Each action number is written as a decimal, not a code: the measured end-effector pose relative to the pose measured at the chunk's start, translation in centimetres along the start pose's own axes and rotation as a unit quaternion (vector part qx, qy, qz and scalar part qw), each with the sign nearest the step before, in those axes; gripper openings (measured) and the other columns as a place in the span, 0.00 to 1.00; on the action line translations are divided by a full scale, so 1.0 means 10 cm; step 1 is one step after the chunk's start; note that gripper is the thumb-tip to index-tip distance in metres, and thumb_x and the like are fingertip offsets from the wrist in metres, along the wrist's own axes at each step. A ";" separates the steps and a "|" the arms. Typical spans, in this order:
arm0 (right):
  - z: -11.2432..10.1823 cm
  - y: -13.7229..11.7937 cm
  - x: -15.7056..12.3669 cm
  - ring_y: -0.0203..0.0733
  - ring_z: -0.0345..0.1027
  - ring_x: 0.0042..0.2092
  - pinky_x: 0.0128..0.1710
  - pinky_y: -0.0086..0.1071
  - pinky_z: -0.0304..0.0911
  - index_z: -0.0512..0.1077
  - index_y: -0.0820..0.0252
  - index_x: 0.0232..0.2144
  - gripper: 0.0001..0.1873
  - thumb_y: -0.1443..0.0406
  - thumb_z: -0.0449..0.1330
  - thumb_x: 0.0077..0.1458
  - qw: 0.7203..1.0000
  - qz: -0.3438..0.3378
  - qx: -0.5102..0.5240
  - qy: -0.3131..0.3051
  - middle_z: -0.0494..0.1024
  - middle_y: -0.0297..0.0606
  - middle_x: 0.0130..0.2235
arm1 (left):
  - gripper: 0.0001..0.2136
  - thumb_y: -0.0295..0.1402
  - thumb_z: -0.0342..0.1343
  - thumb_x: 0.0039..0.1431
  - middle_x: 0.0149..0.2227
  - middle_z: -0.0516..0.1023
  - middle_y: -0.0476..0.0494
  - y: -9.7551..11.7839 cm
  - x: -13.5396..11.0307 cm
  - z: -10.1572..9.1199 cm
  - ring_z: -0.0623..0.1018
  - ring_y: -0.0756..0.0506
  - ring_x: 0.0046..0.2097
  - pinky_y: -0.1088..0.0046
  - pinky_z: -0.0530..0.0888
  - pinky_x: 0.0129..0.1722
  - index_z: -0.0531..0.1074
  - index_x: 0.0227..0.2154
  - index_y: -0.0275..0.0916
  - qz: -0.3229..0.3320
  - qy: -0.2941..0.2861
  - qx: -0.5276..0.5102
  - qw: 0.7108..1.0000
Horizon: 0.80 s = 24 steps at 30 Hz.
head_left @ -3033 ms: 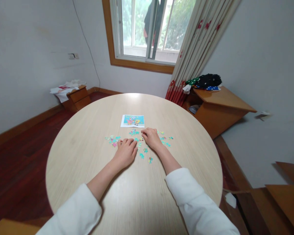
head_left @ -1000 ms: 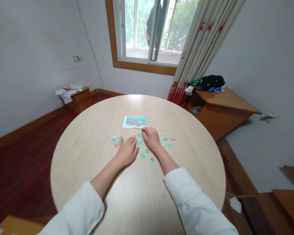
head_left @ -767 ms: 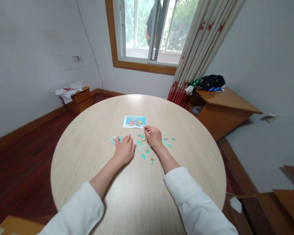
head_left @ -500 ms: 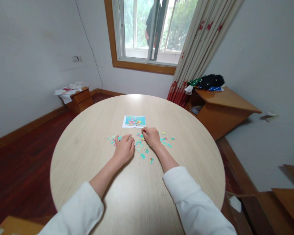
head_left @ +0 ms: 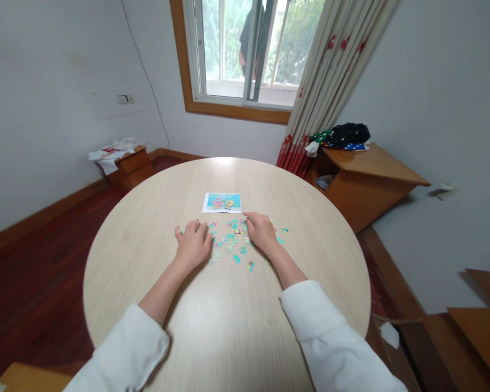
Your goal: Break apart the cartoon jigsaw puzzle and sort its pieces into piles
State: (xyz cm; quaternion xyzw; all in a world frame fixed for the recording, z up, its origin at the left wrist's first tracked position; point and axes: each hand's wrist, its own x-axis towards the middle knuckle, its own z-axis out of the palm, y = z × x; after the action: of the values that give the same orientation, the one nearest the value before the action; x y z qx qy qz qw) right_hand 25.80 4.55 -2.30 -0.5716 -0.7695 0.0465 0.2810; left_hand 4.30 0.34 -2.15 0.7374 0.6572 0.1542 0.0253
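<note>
Small jigsaw puzzle pieces (head_left: 229, 238), mostly turquoise with some yellow and pink, lie loose in a patch on the round table (head_left: 224, 316). At the left edge of this patch is my left hand (head_left: 193, 245), palm down with its fingers spread. My right hand (head_left: 263, 233) rests over the right part of the patch, index finger stretched forward and the other fingers loosely bent. Some pieces are hidden under it. Just beyond the pieces lies a picture card (head_left: 224, 202) showing a pink and a yellow cartoon figure on blue.
A small wooden drawer unit (head_left: 136, 166) with papers stands behind on the left. To the right, a tilted wooden cabinet (head_left: 375, 179) bears a pile of dark cloth (head_left: 349, 135). A curtain (head_left: 318, 81) hangs beside the window (head_left: 245, 49).
My left hand has moved left, and pieces formerly around its fingertips now show only on its right side. My right hand has shifted right, its index finger straighter. The view has turned slightly.
</note>
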 end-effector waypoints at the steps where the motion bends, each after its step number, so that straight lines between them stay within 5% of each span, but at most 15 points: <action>1: -0.05 0.05 -0.08 0.44 0.68 0.53 0.54 0.39 0.58 0.70 0.60 0.52 0.19 0.68 0.48 0.61 1.000 -0.008 -0.010 -0.011 0.75 0.45 0.52 | 0.23 0.40 0.39 0.64 0.62 0.60 0.26 -0.05 -0.01 0.01 0.59 0.34 0.63 0.41 0.47 0.59 0.64 0.57 0.34 -0.014 -0.015 0.020 1.000; 5: -0.24 0.28 -0.47 0.54 0.46 0.66 0.61 0.51 0.46 0.55 0.56 0.63 0.29 0.55 0.49 0.62 0.990 0.060 -0.114 -0.065 0.54 0.51 0.65 | 0.32 0.50 0.36 0.63 0.65 0.51 0.25 -0.21 -0.07 0.03 0.51 0.32 0.66 0.41 0.45 0.60 0.53 0.63 0.33 -0.044 -0.088 0.059 0.993; 8: -0.31 0.38 -0.67 0.56 0.41 0.67 0.62 0.53 0.41 0.51 0.54 0.64 0.33 0.50 0.46 0.62 0.974 0.105 -0.152 -0.134 0.50 0.51 0.66 | 0.35 0.53 0.35 0.62 0.66 0.48 0.26 -0.18 -0.12 0.06 0.48 0.33 0.67 0.44 0.45 0.62 0.51 0.64 0.33 -0.028 -0.113 0.067 0.991; 12: -0.23 0.26 -0.73 0.58 0.38 0.67 0.62 0.54 0.37 0.50 0.54 0.65 0.35 0.47 0.43 0.61 0.971 0.107 -0.152 -0.150 0.48 0.51 0.67 | 0.35 0.53 0.36 0.62 0.66 0.47 0.25 0.00 -0.19 0.11 0.47 0.33 0.67 0.47 0.45 0.62 0.50 0.65 0.34 0.020 -0.116 0.069 0.991; 17: -0.09 0.07 -0.72 0.54 0.40 0.67 0.62 0.52 0.37 0.52 0.60 0.64 0.33 0.51 0.45 0.62 0.985 0.069 -0.120 -0.102 0.49 0.53 0.66 | 0.33 0.50 0.38 0.63 0.66 0.48 0.26 0.14 -0.29 0.15 0.48 0.33 0.67 0.47 0.46 0.62 0.52 0.64 0.33 0.051 -0.070 0.069 0.994; 24: -0.06 0.33 -0.41 0.47 0.61 0.55 0.52 0.43 0.54 0.70 0.59 0.51 0.19 0.66 0.46 0.62 0.997 0.053 -0.033 0.052 0.70 0.48 0.55 | 0.28 0.47 0.40 0.64 0.66 0.50 0.33 0.29 -0.46 0.11 0.51 0.34 0.67 0.46 0.45 0.62 0.56 0.63 0.39 0.124 -0.061 0.040 0.990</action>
State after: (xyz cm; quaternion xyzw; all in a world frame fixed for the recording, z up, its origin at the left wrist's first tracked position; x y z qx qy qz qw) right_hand 29.66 1.85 -4.62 -0.6226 -0.7233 0.0059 0.2986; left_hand 6.96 -4.38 -3.43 0.8218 0.5633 0.0846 0.0167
